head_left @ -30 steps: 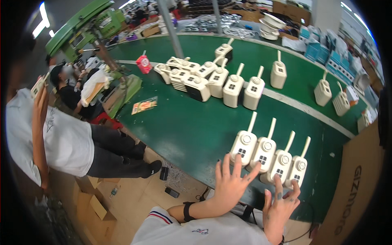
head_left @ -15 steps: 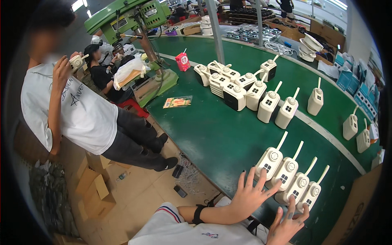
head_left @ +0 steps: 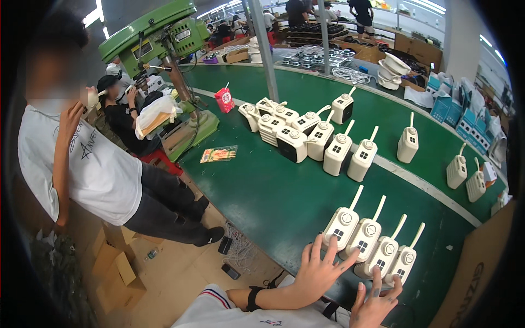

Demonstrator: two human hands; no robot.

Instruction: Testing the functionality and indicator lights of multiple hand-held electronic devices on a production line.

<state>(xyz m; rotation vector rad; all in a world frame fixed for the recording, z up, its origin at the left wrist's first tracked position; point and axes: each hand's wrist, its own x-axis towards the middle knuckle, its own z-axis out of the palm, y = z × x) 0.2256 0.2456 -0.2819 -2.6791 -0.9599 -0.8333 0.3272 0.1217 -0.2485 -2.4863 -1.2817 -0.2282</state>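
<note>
A short row of cream box-shaped devices stands upright at the table's near edge, each with a round knob, dark square buttons and a strap sticking up. My left hand point(head_left: 324, 271) is spread, its fingertips on the buttons of the leftmost device point(head_left: 343, 217) and on the one beside it point(head_left: 365, 232). With fingers stretched apart, my right hand point(head_left: 374, 305) touches the button ends of the third device point(head_left: 385, 249) and the rightmost device point(head_left: 406, 256). Neither hand grips anything.
More cream devices point(head_left: 292, 143) cluster mid-table, others beyond the pale strip point(head_left: 407, 176). A green drill press point(head_left: 164, 46), red drink carton point(head_left: 224, 100) and flat packet point(head_left: 218, 154) lie farther left. A person point(head_left: 82, 169) stands left; a cardboard box point(head_left: 474, 262) is at right.
The whole view has shifted slightly. My fingers stay on the same devices, with small finger movements at most. The standing person's raised hand and device are now closer to their head.
</note>
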